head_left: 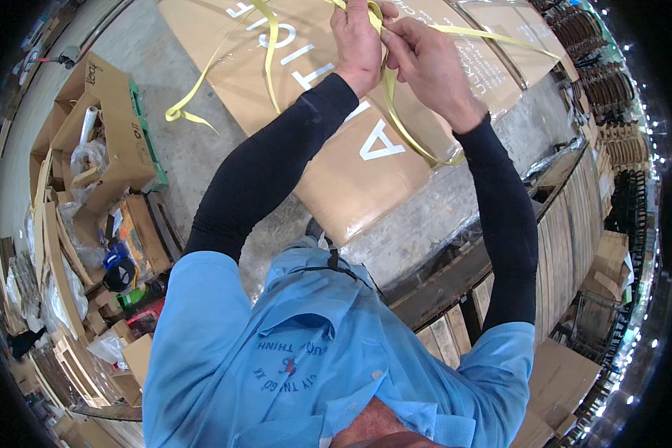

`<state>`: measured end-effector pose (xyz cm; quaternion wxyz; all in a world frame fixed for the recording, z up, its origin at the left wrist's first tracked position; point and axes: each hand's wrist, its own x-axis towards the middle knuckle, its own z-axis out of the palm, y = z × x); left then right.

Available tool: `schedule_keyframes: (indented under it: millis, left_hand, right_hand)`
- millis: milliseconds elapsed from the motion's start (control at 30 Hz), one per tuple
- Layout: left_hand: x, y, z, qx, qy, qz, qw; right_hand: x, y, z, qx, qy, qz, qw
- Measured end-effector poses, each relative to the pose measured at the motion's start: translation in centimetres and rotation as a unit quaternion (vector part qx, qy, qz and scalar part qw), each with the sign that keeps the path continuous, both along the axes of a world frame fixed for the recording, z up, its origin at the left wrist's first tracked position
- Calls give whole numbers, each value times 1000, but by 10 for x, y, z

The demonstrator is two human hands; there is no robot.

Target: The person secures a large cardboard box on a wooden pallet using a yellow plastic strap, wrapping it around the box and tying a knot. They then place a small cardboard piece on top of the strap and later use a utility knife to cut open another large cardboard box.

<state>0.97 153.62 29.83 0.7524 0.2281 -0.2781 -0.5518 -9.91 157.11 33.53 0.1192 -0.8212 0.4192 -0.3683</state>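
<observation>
The 2 hands are held close together above a large brown carton. By the left hand, curled fingers are kept around a yellow strap, though how its fingertips are set cannot be told, as they are partly hidden. By the right hand, just beside it, the strap is pinched between thumb and bent forefinger. The strap is spread across the carton on both sides of the hands: a loop is hung below them, a length is stretched to the right, and a loose, twisted end is left lying well to the left. Large white letters are printed on the carton beneath the hands. Both forearms are covered by black sleeves. Well to the left of the hands, an open carton is filled with plastic wrap and a white roll, beside a green pallet. To the lower right, wooden slats are lined up.
</observation>
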Motion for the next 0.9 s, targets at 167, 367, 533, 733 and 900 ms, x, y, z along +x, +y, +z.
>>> schedule_keyframes:
  millis: [167,367,533,733,900]
  left_hand:
    - [13,-3,-7,-21,-49,-4,999]
    - [6,4,-1,-13,-15,-39,999]
    - [17,-2,1,11,-29,-25,999]
    - [7,4,4,-31,59,-37,997]
    - [9,19,17,-50,-103,10,993]
  right_hand:
    - [-8,29,24,131,33,-21,991]
    - [9,16,15,-88,123,-52,987]
    - [1,20,23,-76,163,-32,983]
    - [-9,40,24,-85,181,-59,978]
    - [6,37,12,-114,177,-49,976]
